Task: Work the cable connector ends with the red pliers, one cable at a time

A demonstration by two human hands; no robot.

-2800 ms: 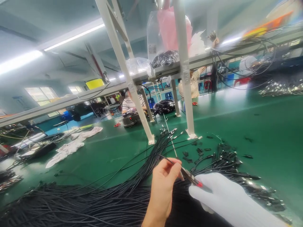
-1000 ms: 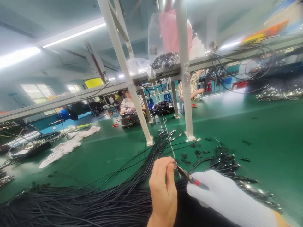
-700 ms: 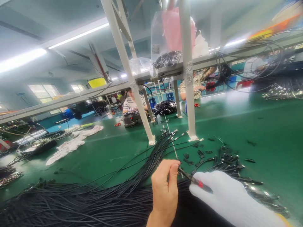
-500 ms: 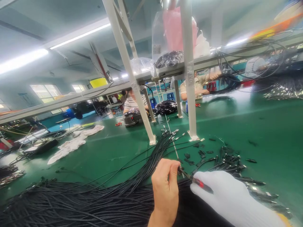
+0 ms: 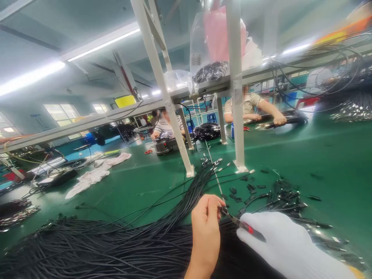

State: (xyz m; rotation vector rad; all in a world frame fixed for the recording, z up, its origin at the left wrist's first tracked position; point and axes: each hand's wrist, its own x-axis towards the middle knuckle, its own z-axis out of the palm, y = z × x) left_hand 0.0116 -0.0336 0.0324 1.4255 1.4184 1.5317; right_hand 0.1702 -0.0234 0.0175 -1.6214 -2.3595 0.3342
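Observation:
My bare left hand (image 5: 207, 228) is closed in a pinch on a small black cable end, mostly hidden by the fingertips. Wearing a white glove, my right hand (image 5: 279, 240) is wrapped round pliers (image 5: 248, 228) with a black and red handle. Their metal jaws point left and meet the piece at my left fingertips. Beneath both hands spreads a thick heap of black cables (image 5: 116, 248). A bundle from it runs up the table, its metal-tipped ends (image 5: 213, 164) beyond my left hand. Right of these lie loose black bits (image 5: 251, 188) and a pile of black connectors (image 5: 286, 197).
White shelf posts (image 5: 238, 116) stand on the green table (image 5: 328, 155) ahead. A white cloth (image 5: 93, 178) lies at left. Across the table, a person sits behind a dark device (image 5: 164, 146); another person's hand (image 5: 279, 119) rests on a cable bundle.
My hands stay together, shifted slightly right in view along with the whole scene. The pliers' jaws now show more clearly. The person at back right has lowered an arm onto the cable bundle.

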